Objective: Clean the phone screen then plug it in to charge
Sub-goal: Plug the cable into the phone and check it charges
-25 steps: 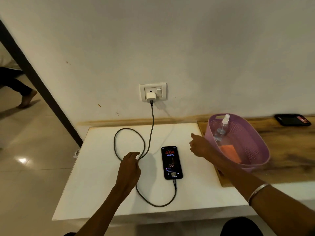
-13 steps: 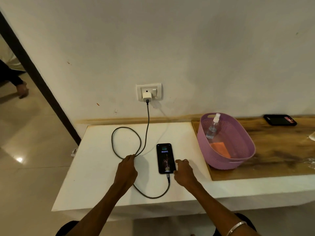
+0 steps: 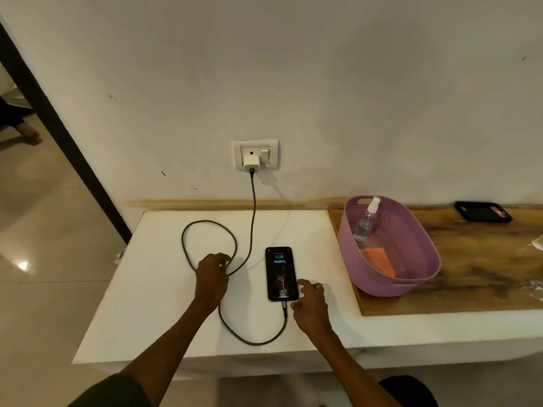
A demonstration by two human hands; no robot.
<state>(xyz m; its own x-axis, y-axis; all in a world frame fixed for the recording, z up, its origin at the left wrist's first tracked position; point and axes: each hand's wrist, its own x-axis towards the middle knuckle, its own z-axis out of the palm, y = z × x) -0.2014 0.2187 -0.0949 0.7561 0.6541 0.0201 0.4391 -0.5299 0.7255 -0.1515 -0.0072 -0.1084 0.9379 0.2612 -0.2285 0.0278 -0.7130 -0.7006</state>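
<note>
- left hand (image 3: 212, 277) on white tabletop (image 3: 152, 289), fingers (image 3: 221, 257) curled, tips at the charging cable (image 3: 252, 218) where its loop crosses itself; real grip or just touch: cannot tell
- cable runs from white charger (image 3: 251, 163) in wall socket (image 3: 256, 154), loops far left, swings near, plugs into phone's near end
- phone (image 3: 281, 273) flat, screen up and lit, between the hands, well right of left fingers
- right hand (image 3: 311, 304) at phone's near right corner, index tip touching right edge, thumb beside the plug, fingers loosely spread, gripping nothing
- right: purple basket (image 3: 411, 277) on wooden board (image 3: 482, 274), spray bottle (image 3: 366, 219) and orange cloth (image 3: 379, 261) inside
- far right: second dark phone (image 3: 483, 212)
</note>
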